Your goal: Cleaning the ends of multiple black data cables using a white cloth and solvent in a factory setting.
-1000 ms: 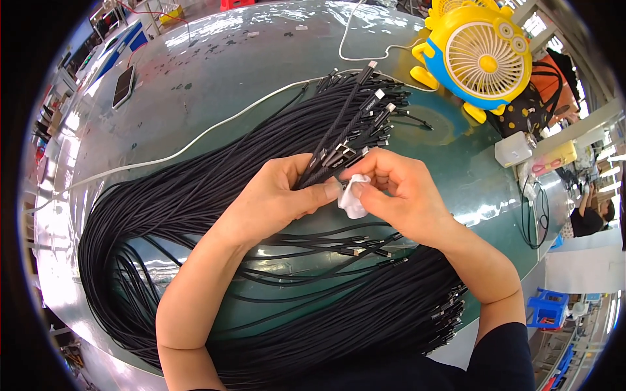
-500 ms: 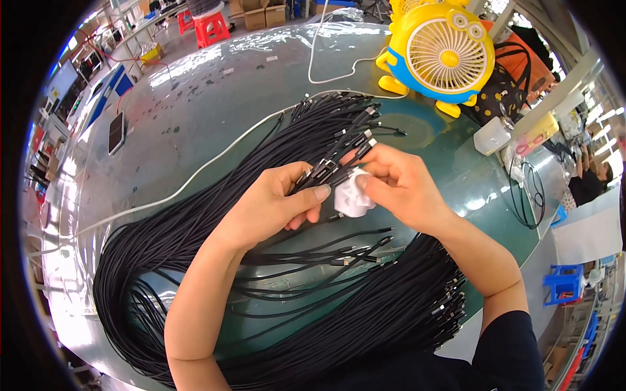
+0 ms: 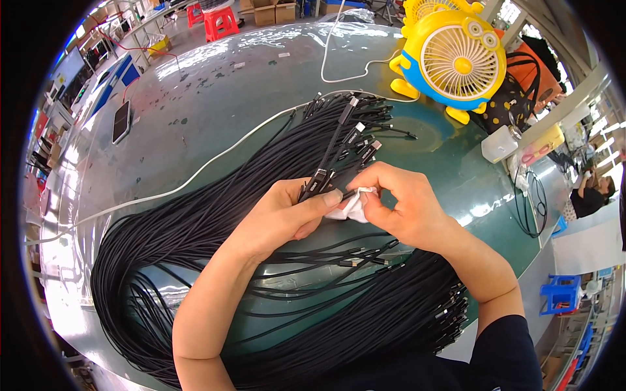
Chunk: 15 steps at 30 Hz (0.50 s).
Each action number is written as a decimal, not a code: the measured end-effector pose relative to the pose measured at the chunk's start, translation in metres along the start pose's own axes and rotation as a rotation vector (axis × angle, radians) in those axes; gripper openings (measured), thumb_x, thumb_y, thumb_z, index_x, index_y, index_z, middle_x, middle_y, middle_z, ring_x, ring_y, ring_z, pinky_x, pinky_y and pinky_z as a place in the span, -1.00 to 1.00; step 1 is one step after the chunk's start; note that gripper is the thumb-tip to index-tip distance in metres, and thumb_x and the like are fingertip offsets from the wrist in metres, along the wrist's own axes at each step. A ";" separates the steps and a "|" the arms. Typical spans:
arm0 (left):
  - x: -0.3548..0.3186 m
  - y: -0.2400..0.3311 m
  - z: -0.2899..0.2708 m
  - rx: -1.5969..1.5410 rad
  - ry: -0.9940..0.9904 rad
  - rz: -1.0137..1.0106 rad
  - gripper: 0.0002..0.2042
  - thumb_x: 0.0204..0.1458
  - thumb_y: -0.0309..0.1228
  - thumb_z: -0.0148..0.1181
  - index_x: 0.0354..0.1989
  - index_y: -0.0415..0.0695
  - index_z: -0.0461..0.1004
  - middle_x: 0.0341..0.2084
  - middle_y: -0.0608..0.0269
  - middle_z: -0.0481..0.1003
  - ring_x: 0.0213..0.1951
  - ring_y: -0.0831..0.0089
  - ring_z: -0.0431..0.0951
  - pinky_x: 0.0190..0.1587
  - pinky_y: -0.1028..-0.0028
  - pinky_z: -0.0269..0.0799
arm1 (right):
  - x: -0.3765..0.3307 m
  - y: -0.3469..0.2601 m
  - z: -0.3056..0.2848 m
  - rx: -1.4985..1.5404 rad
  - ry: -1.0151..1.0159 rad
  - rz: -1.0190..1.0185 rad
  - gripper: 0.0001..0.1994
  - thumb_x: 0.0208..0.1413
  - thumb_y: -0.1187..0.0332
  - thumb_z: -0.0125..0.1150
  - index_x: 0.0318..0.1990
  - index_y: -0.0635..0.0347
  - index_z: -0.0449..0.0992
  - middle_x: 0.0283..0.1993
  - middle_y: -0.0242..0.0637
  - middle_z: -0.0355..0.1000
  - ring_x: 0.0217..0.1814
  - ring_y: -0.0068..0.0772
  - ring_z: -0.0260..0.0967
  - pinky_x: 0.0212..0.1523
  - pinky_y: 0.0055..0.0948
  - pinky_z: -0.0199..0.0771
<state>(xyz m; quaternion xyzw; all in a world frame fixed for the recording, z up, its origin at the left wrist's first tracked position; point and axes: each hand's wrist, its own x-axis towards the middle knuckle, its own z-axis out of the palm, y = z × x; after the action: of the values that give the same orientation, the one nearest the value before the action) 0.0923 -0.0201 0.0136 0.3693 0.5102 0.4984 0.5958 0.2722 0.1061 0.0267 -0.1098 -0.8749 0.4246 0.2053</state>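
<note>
My left hand (image 3: 293,212) is closed round a few black cables, whose plug ends (image 3: 316,182) stick up past the thumb. In my right hand (image 3: 401,205) a crumpled white cloth (image 3: 352,207) is pinched, wrapped against one plug beside the left thumb. Three more connectors with bare metal tips (image 3: 358,133) fan out just beyond the hands. Beneath lies a big bundle of black cables (image 3: 195,195), bent in a U at the left. Its other end (image 3: 391,300) spreads below the right forearm, and several loose cable ends (image 3: 352,255) lie between the two halves.
A yellow and blue character-shaped fan (image 3: 460,65) stands at the back right, next to a dotted black bag (image 3: 505,98). A white cord (image 3: 215,156) crosses the green tabletop (image 3: 208,117). A phone (image 3: 122,122) lies at the left. Further right, another person (image 3: 590,195) sits.
The white cloth has been drawn in flatter around a plug, and my hands have come closer together. Several connectors now point further up and away. The view has shifted slightly.
</note>
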 end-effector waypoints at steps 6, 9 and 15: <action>0.002 -0.006 0.010 0.071 0.164 0.116 -0.88 0.08 -0.40 0.22 -0.30 -0.17 0.47 -0.67 0.50 0.31 -0.64 0.74 0.19 -0.59 0.66 0.05 | -0.004 -0.001 -0.002 0.196 0.056 0.141 -0.85 0.11 0.58 0.03 -0.17 0.33 0.45 -0.34 -0.39 0.45 -0.35 -0.68 0.35 -0.31 -0.61 0.36; 0.002 -0.010 0.012 0.140 0.201 0.178 -0.87 0.05 -0.43 0.25 -0.30 -0.19 0.47 -0.63 0.51 0.34 -0.60 0.76 0.22 -0.56 0.68 0.08 | -0.003 -0.001 0.000 0.389 0.045 0.209 -0.82 0.09 0.52 0.09 -0.14 0.33 0.42 -0.39 -0.37 0.44 -0.38 -0.72 0.33 -0.34 -0.59 0.34; 0.010 -0.012 0.021 0.297 0.247 0.268 -0.85 0.04 -0.45 0.23 -0.28 -0.25 0.47 -0.50 0.48 0.41 -0.41 0.75 0.29 -0.35 0.64 0.24 | -0.003 0.000 -0.010 0.278 0.028 0.289 -0.85 0.13 0.54 0.06 -0.15 0.31 0.45 -0.40 -0.40 0.44 -0.37 -0.71 0.34 -0.36 -0.60 0.37</action>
<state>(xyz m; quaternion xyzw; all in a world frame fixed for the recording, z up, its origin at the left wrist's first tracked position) 0.1148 -0.0120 0.0046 0.4535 0.5935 0.5338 0.3964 0.2797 0.1122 0.0314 -0.2106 -0.7802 0.5647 0.1676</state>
